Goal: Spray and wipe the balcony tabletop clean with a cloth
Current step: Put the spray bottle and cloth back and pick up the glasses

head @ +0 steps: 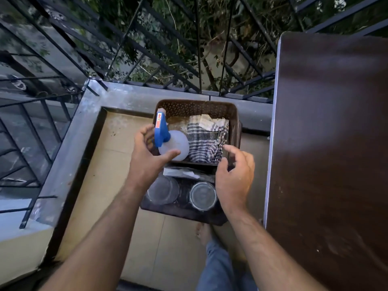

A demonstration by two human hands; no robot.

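Note:
A spray bottle [175, 143] with a blue trigger head and a pale round body stands in a brown perforated basket [195, 107] on the balcony floor. Beside it on the right, in the same basket, lies a crumpled blue-and-white checked cloth [206, 141]. My left hand [147, 156] hovers open around the bottle's left side, with the thumb just under its body and the fingers not closed on it. My right hand [235, 173] is open above the basket's near right corner, its fingertips close to the cloth. The dark brown tabletop [331, 133] fills the right side.
A dark tray [184, 214] in front of the basket holds two clear glass jars [202, 195] and a folded white sheet. A black metal railing [197, 49] and a grey ledge bound the balcony. My bare foot and jeans leg [218, 263] stand on the beige tiles.

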